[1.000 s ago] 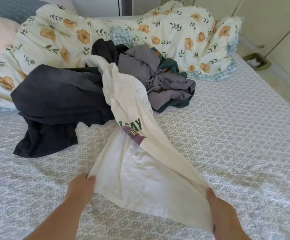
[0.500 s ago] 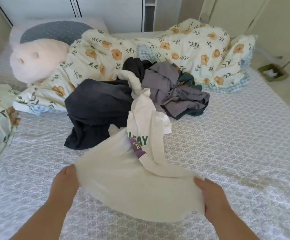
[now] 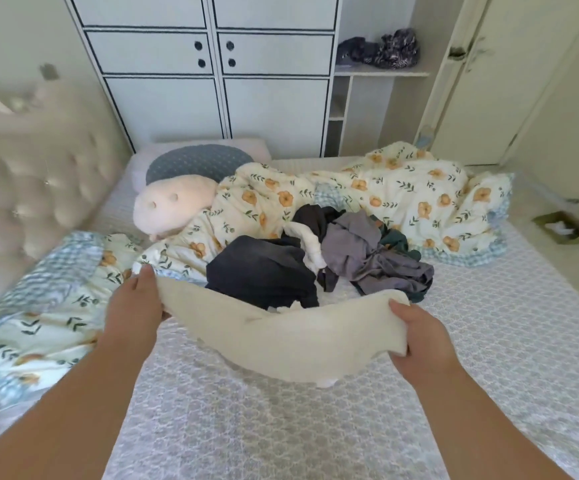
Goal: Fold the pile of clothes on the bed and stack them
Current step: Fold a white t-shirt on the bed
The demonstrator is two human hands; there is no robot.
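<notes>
Head view: the left hand point(image 3: 135, 308) and right hand point(image 3: 419, 336) each gripped one end of the cream garment point(image 3: 281, 334), held stretched above the bed point(image 3: 489, 341). The clothes pile point(image 3: 319, 261) lay just behind it.

Two bare forearms, no sleeves, left hand point(image 3: 135, 308), right hand point(image 3: 419, 337), no rings or watch
</notes>
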